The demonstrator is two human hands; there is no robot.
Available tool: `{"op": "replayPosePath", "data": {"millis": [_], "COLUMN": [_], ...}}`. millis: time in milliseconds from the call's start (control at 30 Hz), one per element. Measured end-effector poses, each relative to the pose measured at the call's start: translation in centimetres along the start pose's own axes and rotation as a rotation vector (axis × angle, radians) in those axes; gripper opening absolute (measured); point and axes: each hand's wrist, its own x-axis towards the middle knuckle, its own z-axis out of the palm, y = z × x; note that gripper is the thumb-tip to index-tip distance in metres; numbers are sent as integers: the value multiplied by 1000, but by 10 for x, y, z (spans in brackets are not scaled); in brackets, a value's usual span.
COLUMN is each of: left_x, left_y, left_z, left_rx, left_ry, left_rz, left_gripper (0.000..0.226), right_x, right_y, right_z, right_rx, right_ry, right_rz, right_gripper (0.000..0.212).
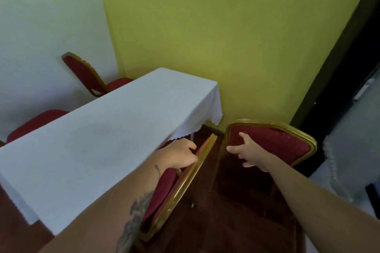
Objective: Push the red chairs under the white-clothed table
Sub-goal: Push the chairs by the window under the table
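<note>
A long table under a white cloth [98,139] runs from lower left to the green wall. A red chair with a gold frame [181,183] stands at its near side, seat partly under the cloth. My left hand [181,155] grips the top of this chair's back. A second red chair [273,144] stands at the table's end, its back facing me. My right hand [244,151] is spread open against the left edge of that back, fingers apart. On the table's far side stand two more red chairs [86,74] [35,123].
A green wall [226,37] closes off the table's far end. Another white-clothed table [41,26] stands at the left. A dark door frame [339,63] and a white lacy cloth [333,162] are at the right. Dark wooden floor [236,222] lies below.
</note>
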Motion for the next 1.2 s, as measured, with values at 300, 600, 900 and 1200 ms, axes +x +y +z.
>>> {"op": "replayPosePath", "data": {"millis": [300, 600, 900, 1200], "left_x": [84, 205, 300, 314], "left_y": [125, 225, 254, 269], "left_z": [-9, 30, 81, 90], "left_rx": [102, 125, 484, 678], "left_ry": [63, 90, -34, -112], "left_rz": [195, 141, 24, 59], "left_gripper": [52, 62, 58, 20], "right_x": [36, 112, 160, 159], "right_y": [21, 55, 100, 110], "right_z": [-153, -230, -241, -240], "right_rx": [-413, -638, -651, -629], "right_ry": [228, 81, 4, 61], "right_rz": [-105, -45, -192, -198], "right_gripper": [82, 80, 26, 31]}}
